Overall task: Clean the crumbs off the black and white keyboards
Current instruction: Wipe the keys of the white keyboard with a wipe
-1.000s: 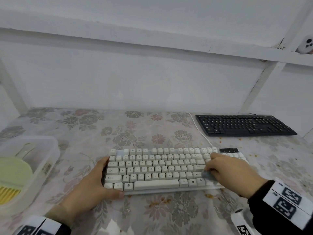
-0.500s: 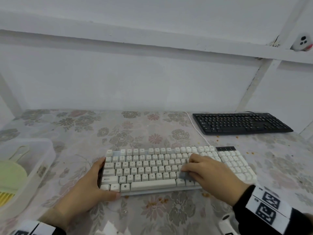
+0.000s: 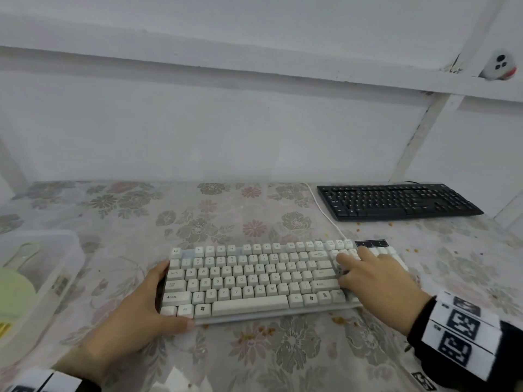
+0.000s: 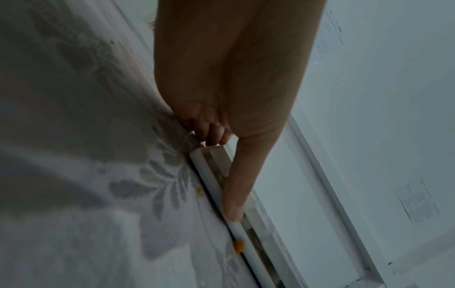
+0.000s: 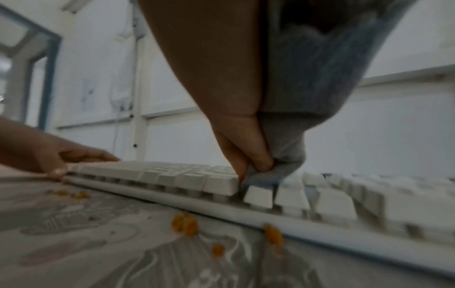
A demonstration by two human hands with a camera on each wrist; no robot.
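Observation:
The white keyboard point(image 3: 254, 278) lies mid-table on the flowered cloth. My left hand point(image 3: 147, 301) grips its left end, thumb laid along the front edge point(image 4: 234, 194) and fingers curled at the corner. My right hand point(image 3: 373, 275) pinches a grey cloth point(image 5: 307, 78) and presses it onto the keys near the keyboard's right side point(image 5: 256, 196). The black keyboard point(image 3: 396, 202) sits untouched at the back right. Orange crumbs point(image 3: 339, 321) lie on the table just in front of the white keyboard point(image 5: 184, 224).
A clear plastic box point(image 3: 56, 267) holding a green brush point(image 3: 14, 295) stands at the left edge. The white cable point(image 3: 325, 213) runs back from the white keyboard past the black one. More crumbs point(image 3: 359, 223) dot the table near the black keyboard. A wall closes the back.
My right hand swept the cloth left across the keys, then back to the right side. My left hand kept its hold on the keyboard's left end.

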